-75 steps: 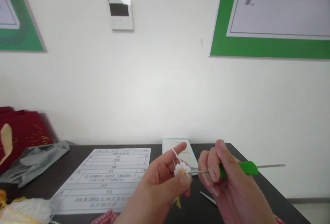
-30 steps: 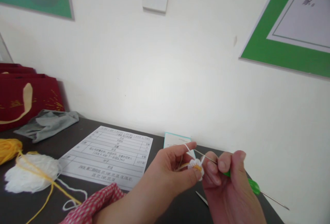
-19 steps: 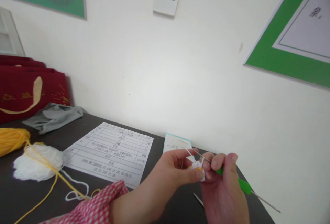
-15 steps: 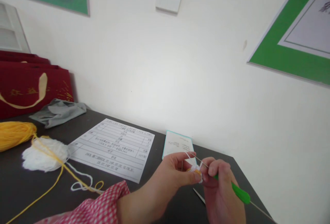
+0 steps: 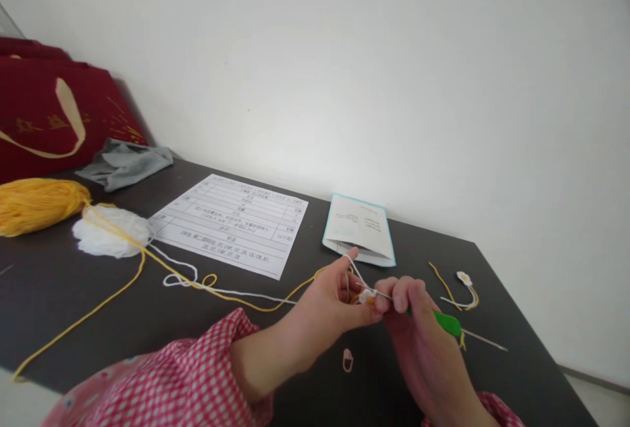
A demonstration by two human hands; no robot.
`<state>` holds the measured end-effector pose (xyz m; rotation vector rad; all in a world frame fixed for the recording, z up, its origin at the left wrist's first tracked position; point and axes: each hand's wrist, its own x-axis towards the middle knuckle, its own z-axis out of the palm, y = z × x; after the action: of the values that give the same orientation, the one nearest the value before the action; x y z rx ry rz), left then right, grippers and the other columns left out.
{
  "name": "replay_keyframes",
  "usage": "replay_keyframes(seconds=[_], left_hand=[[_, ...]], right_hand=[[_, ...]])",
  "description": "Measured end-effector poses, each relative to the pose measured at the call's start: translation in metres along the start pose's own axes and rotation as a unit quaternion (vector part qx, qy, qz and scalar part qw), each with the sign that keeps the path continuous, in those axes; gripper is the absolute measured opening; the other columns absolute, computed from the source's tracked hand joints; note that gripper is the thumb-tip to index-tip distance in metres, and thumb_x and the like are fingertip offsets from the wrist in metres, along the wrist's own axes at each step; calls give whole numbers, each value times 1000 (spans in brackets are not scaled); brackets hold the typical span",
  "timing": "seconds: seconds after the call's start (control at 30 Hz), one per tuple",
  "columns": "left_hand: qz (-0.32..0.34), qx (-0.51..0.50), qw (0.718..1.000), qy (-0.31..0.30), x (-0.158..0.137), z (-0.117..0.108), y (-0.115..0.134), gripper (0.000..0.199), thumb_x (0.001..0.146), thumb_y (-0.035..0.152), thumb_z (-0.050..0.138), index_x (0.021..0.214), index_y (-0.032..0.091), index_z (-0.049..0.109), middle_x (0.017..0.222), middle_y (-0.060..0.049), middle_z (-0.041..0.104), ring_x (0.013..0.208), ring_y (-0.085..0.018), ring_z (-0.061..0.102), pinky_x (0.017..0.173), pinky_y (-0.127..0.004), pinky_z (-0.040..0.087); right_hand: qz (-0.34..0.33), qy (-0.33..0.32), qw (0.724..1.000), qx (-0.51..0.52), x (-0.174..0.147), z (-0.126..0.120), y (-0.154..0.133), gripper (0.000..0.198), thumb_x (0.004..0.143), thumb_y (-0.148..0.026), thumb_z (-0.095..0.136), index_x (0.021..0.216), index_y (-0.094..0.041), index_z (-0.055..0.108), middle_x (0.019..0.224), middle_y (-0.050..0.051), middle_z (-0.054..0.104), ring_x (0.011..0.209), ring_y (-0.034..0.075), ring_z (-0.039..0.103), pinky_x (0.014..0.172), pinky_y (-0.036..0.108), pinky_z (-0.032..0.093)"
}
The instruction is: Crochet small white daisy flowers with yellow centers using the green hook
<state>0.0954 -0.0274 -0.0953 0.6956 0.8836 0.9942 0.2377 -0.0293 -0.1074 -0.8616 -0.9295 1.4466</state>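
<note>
My left hand (image 5: pixel 332 305) pinches a small white and yellow crochet piece (image 5: pixel 367 296) between thumb and fingers. White yarn (image 5: pixel 360 274) runs from the piece up over its raised index fingertip. In my right hand (image 5: pixel 426 338) is a crochet hook with a green handle (image 5: pixel 447 323). The hook's thin metal shaft points left and meets the piece; whether its tip is inside a stitch I cannot tell. My right fingertips are close against the piece. A pink stitch marker (image 5: pixel 348 360) lies on the table below my hands.
On the dark table (image 5: pixel 295 381) lie a white yarn ball (image 5: pixel 111 233), a yellow skein (image 5: pixel 39 205), a printed sheet (image 5: pixel 231 227) and a pouch (image 5: pixel 361 222). A small crocheted flower (image 5: pixel 463 278) is at right. Grey cloth (image 5: pixel 128 164) and red bags (image 5: pixel 44 102) stand left.
My view has tilted down, bringing the flower and stitch marker into sight. The hook has drawn back from my left index fingertip toward the crochet piece. Both hands keep their holds.
</note>
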Motion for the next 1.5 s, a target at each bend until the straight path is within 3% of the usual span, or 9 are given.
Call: replay_keyframes(seconds=[0.17, 0.3, 0.5, 0.67, 0.9, 1.17, 1.27, 1.5], left_hand=[[-15, 26, 999, -14, 5, -3, -8, 112, 55, 19, 91, 152, 11, 36, 79, 6, 59, 77, -12, 56, 82, -31, 43], [-40, 25, 998, -45, 6, -8, -5, 110, 58, 14, 88, 154, 14, 33, 83, 5, 62, 78, -12, 58, 82, -31, 43], [-75, 39, 995, -61, 4, -14, 11, 82, 70, 15, 79, 145, 11, 47, 89, -1, 66, 89, -15, 59, 91, -34, 41], [-33, 67, 997, -37, 5, -16, 14, 59, 72, 23, 78, 128, 14, 64, 87, 1, 65, 87, -16, 57, 86, -33, 39], [-16, 37, 998, -46, 8, -17, 9, 72, 67, 26, 86, 133, 15, 61, 85, 1, 64, 80, -14, 58, 79, -32, 43], [-43, -3, 998, -40, 6, -13, 8, 95, 57, 14, 91, 143, 11, 51, 78, 3, 66, 75, -12, 60, 76, -30, 45], [-19, -10, 999, -35, 4, -11, 8, 94, 60, 11, 88, 145, 11, 47, 76, 5, 65, 75, -10, 60, 79, -29, 47], [43, 4, 999, -18, 3, -11, 5, 91, 64, 13, 86, 146, 14, 48, 75, 6, 64, 74, -11, 60, 79, -29, 48]], right_hand=[[4, 1, 1000, 0, -1, -1, 2, 37, 83, -49, 75, 61, -22, 63, 67, 0, 65, 74, 17, 60, 74, 29, 51], [6, 3, 1000, -9, 2, -1, 2, 35, 83, -48, 74, 62, -22, 65, 68, -1, 66, 70, 16, 59, 69, 27, 50], [15, 12, 1000, -15, 5, -2, 2, 39, 83, -53, 73, 60, -23, 63, 65, -2, 63, 70, 16, 57, 70, 27, 49], [34, 23, 999, -22, 7, -3, -1, 45, 83, -60, 69, 58, -23, 62, 59, -2, 59, 67, 16, 53, 70, 27, 48], [54, 36, 998, -16, 8, -3, -3, 44, 79, -58, 74, 57, -23, 60, 60, -2, 58, 67, 17, 52, 67, 27, 49], [73, 45, 996, -17, 9, -2, -1, 44, 78, -59, 75, 59, -23, 57, 61, -3, 57, 63, 16, 51, 65, 30, 50], [48, 50, 997, -40, 9, -3, -2, 44, 80, -59, 73, 59, -23, 58, 61, -2, 57, 62, 16, 51, 64, 30, 49], [-115, 33, 981, -153, 3, -7, -8, 35, 86, -49, 72, 61, -24, 72, 65, 2, 63, 69, 19, 55, 65, 31, 44]])
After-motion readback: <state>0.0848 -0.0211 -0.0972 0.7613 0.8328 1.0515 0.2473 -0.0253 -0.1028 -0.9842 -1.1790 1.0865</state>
